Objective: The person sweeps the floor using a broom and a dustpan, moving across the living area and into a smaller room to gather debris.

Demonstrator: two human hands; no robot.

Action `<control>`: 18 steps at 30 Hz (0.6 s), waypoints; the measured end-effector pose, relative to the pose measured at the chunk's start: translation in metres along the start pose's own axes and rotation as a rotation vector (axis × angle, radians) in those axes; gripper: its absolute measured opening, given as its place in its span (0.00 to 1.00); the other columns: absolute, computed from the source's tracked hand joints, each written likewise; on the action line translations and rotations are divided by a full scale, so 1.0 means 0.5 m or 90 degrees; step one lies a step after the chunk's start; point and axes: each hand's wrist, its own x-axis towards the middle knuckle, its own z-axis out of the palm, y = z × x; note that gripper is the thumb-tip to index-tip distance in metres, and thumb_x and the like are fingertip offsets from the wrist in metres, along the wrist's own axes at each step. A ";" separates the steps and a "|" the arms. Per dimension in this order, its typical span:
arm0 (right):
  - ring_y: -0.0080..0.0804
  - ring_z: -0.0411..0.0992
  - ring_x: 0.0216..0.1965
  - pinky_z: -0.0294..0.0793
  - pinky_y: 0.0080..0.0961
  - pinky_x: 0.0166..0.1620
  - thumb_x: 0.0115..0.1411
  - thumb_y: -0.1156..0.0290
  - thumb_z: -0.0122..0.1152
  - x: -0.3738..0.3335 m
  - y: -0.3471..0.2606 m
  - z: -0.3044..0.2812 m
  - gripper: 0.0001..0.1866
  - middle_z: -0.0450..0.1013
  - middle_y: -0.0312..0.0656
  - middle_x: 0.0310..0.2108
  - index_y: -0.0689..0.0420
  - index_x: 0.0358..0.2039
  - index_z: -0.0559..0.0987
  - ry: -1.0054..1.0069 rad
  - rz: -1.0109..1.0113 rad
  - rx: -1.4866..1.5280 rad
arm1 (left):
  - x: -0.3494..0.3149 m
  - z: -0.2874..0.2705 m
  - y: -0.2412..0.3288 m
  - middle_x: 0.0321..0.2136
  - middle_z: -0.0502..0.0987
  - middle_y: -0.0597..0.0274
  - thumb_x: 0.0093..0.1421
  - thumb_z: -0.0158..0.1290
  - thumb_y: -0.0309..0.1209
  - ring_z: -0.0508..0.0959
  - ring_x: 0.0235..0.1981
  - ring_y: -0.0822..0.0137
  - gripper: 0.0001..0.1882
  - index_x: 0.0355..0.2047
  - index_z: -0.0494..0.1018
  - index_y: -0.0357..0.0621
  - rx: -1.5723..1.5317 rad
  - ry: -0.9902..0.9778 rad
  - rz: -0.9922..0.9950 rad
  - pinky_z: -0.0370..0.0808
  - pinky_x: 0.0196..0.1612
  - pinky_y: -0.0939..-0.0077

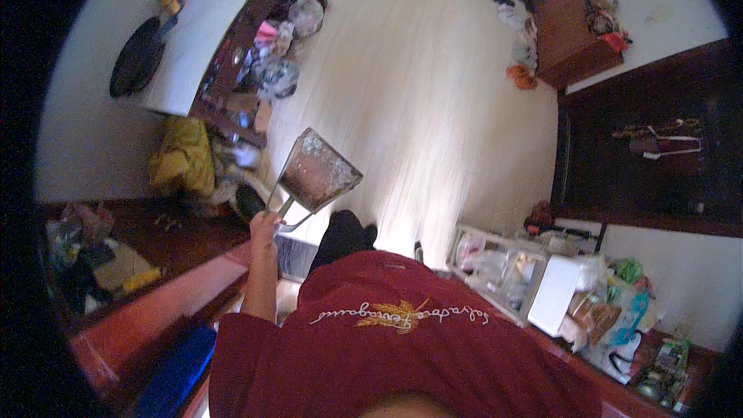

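- the dustpan is gripped by the left hand, above the floor's left side
- the right hand (unseen) cannot be judged
- carrying seems in hand; level handling is called for next

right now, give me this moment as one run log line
left hand: gripping dustpan by handle | right hand: not in view | ahead: pale floor | far left: black pan

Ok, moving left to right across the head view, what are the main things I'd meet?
Black pan → yellow bundle → left hand → dustpan → orange bundle → dark brown panel.
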 end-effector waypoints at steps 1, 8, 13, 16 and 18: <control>0.25 0.68 0.26 0.67 0.25 0.29 0.48 0.60 0.54 0.030 -0.047 -0.033 0.15 0.71 0.41 0.23 0.59 0.29 0.74 0.005 -0.005 0.010 | 0.038 0.013 0.031 0.15 0.70 0.63 0.41 0.49 0.28 0.68 0.18 0.72 0.05 0.17 0.68 0.38 -0.029 0.008 0.018 0.62 0.23 0.80; 0.25 0.68 0.28 0.67 0.25 0.31 0.48 0.59 0.55 0.164 -0.274 -0.240 0.16 0.71 0.41 0.24 0.59 0.30 0.74 0.078 0.044 0.094 | 0.440 0.250 0.149 0.16 0.70 0.62 0.38 0.57 0.25 0.68 0.17 0.70 0.06 0.18 0.71 0.37 0.011 0.083 -0.092 0.63 0.22 0.78; 0.25 0.68 0.29 0.66 0.26 0.32 0.48 0.57 0.55 0.342 -0.379 -0.335 0.17 0.72 0.41 0.25 0.59 0.30 0.74 0.125 0.108 0.145 | 0.679 0.491 0.296 0.14 0.71 0.58 0.40 0.55 0.24 0.71 0.15 0.66 0.05 0.16 0.71 0.35 0.063 0.104 -0.160 0.67 0.20 0.76; 0.25 0.66 0.23 0.65 0.26 0.26 0.49 0.60 0.54 0.366 -0.576 -0.440 0.15 0.68 0.40 0.21 0.59 0.30 0.72 0.103 0.065 0.259 | 0.796 0.584 0.403 0.13 0.71 0.58 0.37 0.51 0.24 0.70 0.14 0.66 0.05 0.15 0.70 0.32 0.151 0.162 -0.112 0.66 0.19 0.74; 0.27 0.61 0.11 0.62 0.26 0.13 0.52 0.66 0.52 0.298 -0.772 -0.549 0.10 0.61 0.38 0.13 0.59 0.28 0.67 0.079 0.015 0.425 | 0.901 0.650 0.437 0.12 0.69 0.59 0.36 0.49 0.24 0.69 0.14 0.66 0.05 0.13 0.68 0.33 0.165 0.189 -0.098 0.65 0.19 0.74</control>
